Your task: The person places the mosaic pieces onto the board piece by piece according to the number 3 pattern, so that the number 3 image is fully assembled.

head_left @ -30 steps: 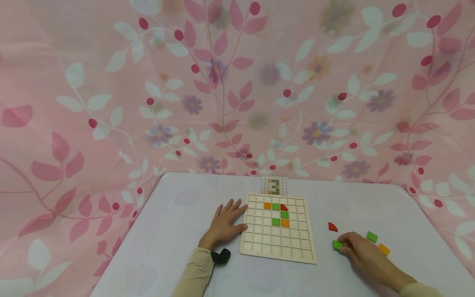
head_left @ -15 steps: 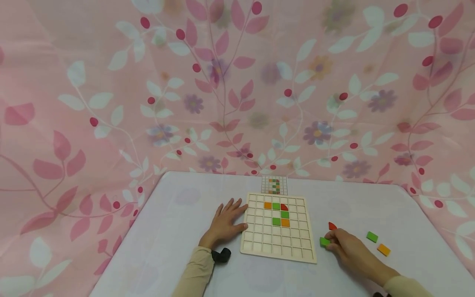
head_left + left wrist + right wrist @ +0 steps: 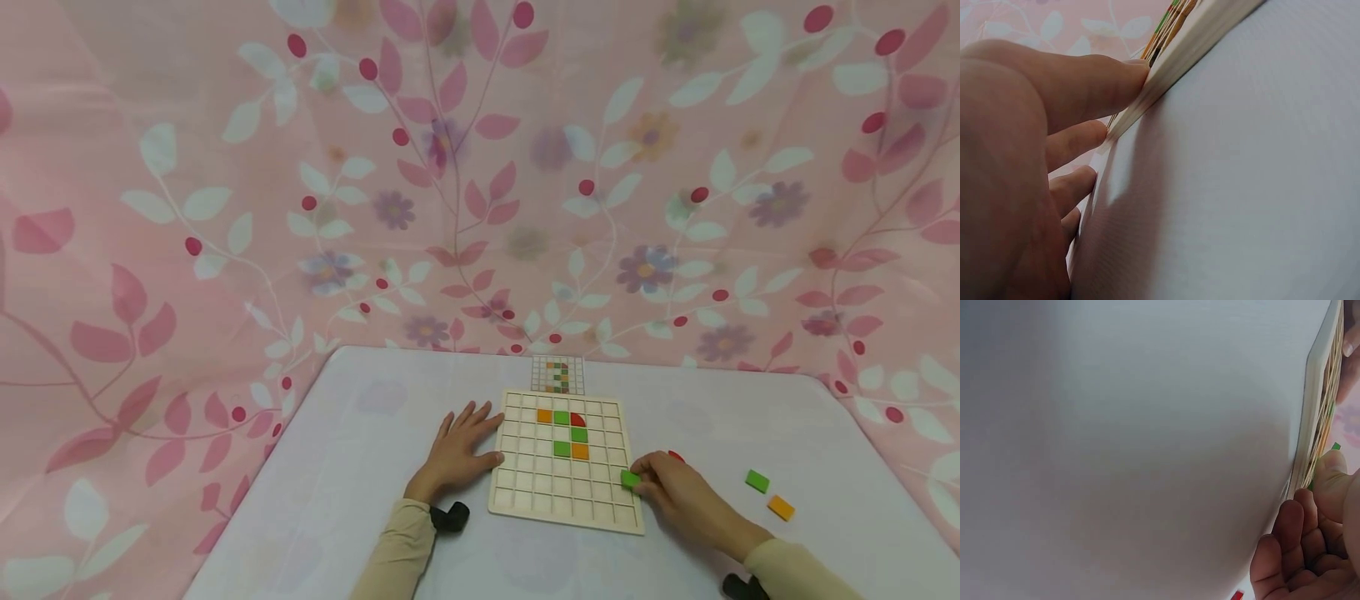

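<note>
At the board (image 3: 558, 483), just past three o'clock, I see the right hand (image 3: 671, 487) pinching a green tile (image 3: 629, 480) it held well clear a second ago; at nine o'clock the left hand (image 3: 453, 454), fingers spread, still touches the board.

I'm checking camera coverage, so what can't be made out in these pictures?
Head view: the right hand hides most of the loose red piece.
Head view: the pattern card is too small to read every square surely.
Left wrist view: the board shows edge-on, cut off by the top edge, so its cells are unreadable.
Right wrist view: the thumb hides most of the held green piece.
</note>
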